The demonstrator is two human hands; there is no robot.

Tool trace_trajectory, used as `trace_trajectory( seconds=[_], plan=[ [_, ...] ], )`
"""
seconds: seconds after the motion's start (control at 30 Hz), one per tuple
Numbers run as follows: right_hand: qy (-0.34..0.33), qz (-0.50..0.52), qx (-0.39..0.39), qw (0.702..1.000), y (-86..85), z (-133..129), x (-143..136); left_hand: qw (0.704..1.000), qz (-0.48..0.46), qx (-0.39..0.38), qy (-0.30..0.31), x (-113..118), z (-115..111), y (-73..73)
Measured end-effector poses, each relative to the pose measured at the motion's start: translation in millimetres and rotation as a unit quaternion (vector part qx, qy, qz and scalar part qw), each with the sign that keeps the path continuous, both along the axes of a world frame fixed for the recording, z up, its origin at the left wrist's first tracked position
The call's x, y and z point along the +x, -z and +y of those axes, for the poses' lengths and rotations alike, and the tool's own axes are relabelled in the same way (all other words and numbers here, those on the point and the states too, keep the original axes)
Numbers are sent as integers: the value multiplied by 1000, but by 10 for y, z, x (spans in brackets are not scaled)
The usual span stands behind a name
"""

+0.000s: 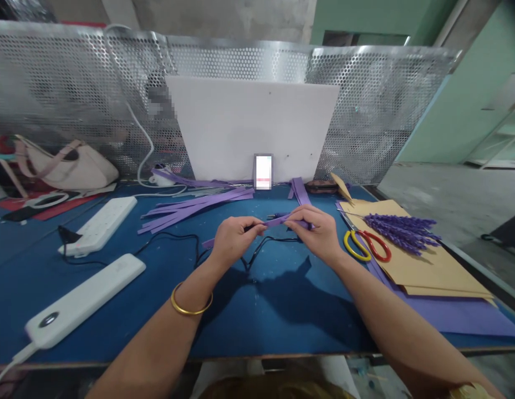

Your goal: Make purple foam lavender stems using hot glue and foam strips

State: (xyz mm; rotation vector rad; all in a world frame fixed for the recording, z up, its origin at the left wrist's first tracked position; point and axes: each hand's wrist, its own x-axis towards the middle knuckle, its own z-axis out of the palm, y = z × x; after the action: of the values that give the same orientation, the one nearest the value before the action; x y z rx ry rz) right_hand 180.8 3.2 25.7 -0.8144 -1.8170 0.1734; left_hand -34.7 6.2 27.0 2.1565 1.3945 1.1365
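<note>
A narrow purple strip (pixel 275 222) stretches between my two hands, above the middle of the blue table. My left hand (pixel 237 239) pinches its left end between thumb and fingers. On the right, my right hand (pixel 314 231) is closed on the other end, with a bit of purple showing under its fingers. Just behind the strip lies a dark blue tool (pixel 278 215), partly hidden by my right hand. A black cord (pixel 263 244) runs on the table below and behind my hands.
Purple strips (pixel 194 208) lie at the back left, near a power strip (pixel 103 224) and a white device (pixel 86 299). A phone (pixel 263 172) leans on a white board (pixel 257 122). Scissors (pixel 367 245), brown sheets (pixel 440 266) and purple flowers (pixel 402 230) are right.
</note>
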Motion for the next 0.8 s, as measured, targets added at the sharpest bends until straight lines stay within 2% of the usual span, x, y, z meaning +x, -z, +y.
trace_trajectory(
  seconds=[0.23, 0.37, 0.5, 0.67, 0.8],
  plan=[
    [14, 8, 3, 1000, -16, 8, 17, 999, -28, -29, 9, -24, 28, 14],
    [19, 20, 12, 1000, -2, 20, 16, 1000, -14, -16, -5, -35, 36, 22],
    [33, 34, 14, 999, 2, 34, 22, 999, -23, -41, -18, -36, 34, 4],
    [35, 48, 4, 998, -12, 44, 39, 999, 24, -24, -31, -35, 13, -36],
    [50, 53, -1, 997, -19, 47, 51, 998, 8, -47, -37, -40, 14, -28]
  ],
)
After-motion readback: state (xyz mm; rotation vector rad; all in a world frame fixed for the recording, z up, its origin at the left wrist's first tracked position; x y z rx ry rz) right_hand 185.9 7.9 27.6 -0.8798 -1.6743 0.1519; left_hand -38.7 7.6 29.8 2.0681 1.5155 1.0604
